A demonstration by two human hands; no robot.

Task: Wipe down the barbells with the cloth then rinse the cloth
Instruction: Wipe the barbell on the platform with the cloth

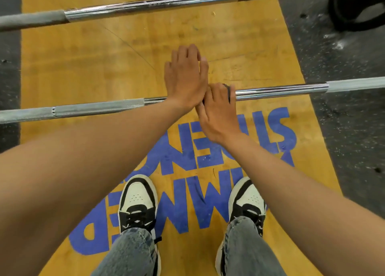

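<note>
**A:** Now, both arms are out over the near barbell (270, 90); the right hand (216, 113) is curled over the smooth chrome middle of it, and a dark edge of what I take for the cloth (228, 91) peeps out past the knuckles; so I judge that hand is clamped round cloth and bar together.

**B:** And the left hand (184, 78)?

**A:** Flat, fingers straight and pointing away, grasping nothing that I can see; its heel sits at the bar right against the right hand, probably to steady the bar so it does not roll while the cloth rubs along.

**B:** Why the middle of the bar?

**A:** Likely because that shiny stretch lies straight in front of the feet; the rough grey grips run off to either side, and I would guess they come in turn.

**B:** The second barbell (150, 5)?

**A:** Further off, lying across the wooden platform (73, 67), well apart from both hands; nobody touches it, so it looks like a job still ahead.

**B:** Any bucket or sink for the rinse?

**A:** None in view; only a dark round thing (352, 11) at the top right corner on the speckled rubber floor, too cut off to name; the rinsing place is out of sight.
</note>
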